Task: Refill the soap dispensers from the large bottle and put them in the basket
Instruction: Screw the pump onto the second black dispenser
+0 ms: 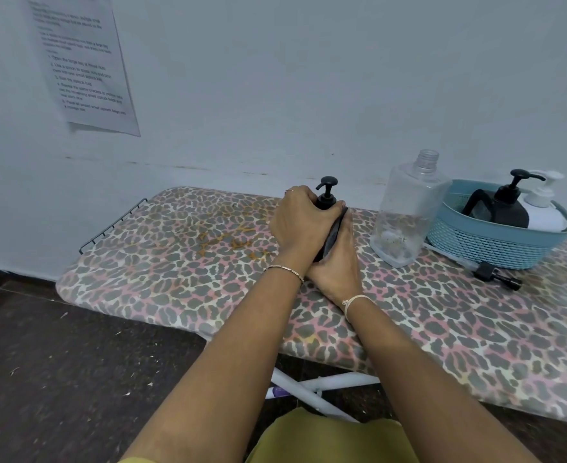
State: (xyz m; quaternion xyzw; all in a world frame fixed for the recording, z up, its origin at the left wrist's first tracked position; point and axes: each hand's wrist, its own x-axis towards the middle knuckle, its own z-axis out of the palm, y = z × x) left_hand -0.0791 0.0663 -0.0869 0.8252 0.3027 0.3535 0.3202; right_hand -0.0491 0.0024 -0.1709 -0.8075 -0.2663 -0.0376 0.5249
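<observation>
A black soap dispenser [327, 194] stands on the leopard-print board, its body mostly hidden between my hands. My left hand [300, 219] wraps around its neck just below the pump. My right hand [338, 264] presses against the side of its body. To the right stands the large clear bottle [405, 208], uncapped and nearly empty. Further right is the teal basket [489, 245], which holds a black dispenser [509, 208], a white dispenser [544, 212] and another dark item whose kind I cannot tell.
A black pump cap with its tube [496, 275] lies on the board in front of the basket. The ironing board [181, 262] stands against a pale wall with a wire rack at its left end. A printed sheet [81, 65] hangs on the wall.
</observation>
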